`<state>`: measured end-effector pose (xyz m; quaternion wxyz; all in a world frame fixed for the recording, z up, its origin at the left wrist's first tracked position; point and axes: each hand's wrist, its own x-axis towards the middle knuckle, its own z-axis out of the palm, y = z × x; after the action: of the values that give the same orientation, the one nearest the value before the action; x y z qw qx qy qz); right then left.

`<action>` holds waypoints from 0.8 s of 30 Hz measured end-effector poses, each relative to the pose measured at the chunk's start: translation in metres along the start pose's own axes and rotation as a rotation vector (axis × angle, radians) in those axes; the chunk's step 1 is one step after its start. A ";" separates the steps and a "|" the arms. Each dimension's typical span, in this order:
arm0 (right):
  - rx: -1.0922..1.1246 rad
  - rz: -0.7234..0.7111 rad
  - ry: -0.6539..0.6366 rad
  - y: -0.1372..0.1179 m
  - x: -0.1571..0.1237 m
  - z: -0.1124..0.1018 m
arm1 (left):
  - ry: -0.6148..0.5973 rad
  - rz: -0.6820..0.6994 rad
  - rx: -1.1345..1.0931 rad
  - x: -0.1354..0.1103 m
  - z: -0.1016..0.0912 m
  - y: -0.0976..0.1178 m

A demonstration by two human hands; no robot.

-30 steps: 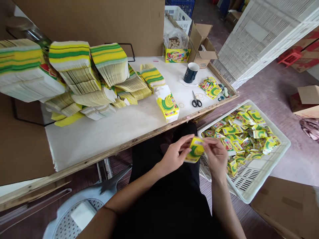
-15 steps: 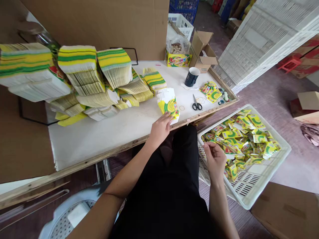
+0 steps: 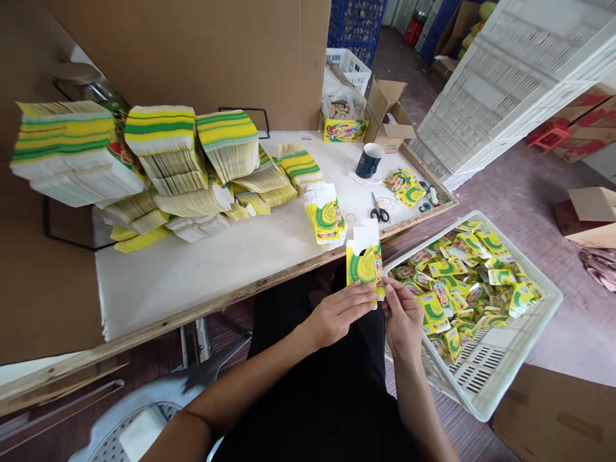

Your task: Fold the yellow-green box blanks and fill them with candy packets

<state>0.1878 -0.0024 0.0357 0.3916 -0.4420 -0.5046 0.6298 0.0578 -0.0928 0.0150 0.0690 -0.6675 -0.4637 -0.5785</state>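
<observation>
Between my two hands, over my lap, is an unfolded yellow-and-green carton [image 3: 362, 263] with its white end flaps standing up. My left hand [image 3: 339, 314] holds its lower left part, fingers laid across the front. At its lower right edge, my right hand [image 3: 403, 317] pinches the side panel between thumb and fingers. A small stack of the same cartons [image 3: 325, 218] lies on the table just beyond. To the right of my right hand, a white plastic crate [image 3: 520, 359] holds many small yellow packets [image 3: 462, 269].
Bundled flat cartons [image 3: 161, 138] are piled on the table's left [image 3: 216, 269]. Scissors [image 3: 379, 208], a dark mug [image 3: 369, 160], more cartons [image 3: 407, 187] and an open cardboard box [image 3: 392, 119] stand farther right. Tall stacked crates [image 3: 491, 90] rise beyond the table's right end.
My left hand has come from the table stack toward my lap, bringing one carton. My right hand has moved slightly left and now grips that carton's edge. The view has shifted slightly.
</observation>
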 end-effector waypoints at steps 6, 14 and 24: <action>-0.025 -0.020 0.039 -0.002 -0.007 -0.006 | -0.069 0.000 -0.112 -0.010 0.007 0.005; 0.069 0.054 -0.157 -0.003 -0.017 0.004 | 0.249 -0.905 -1.101 0.008 -0.008 0.003; -0.044 -0.040 -0.205 0.003 -0.023 0.011 | 0.140 -1.007 -1.266 0.008 -0.014 -0.001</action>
<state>0.1838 -0.0274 0.0372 0.3407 -0.3734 -0.5644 0.6527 0.0458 -0.0965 0.0258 -0.5615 -0.2536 -0.2879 -0.7331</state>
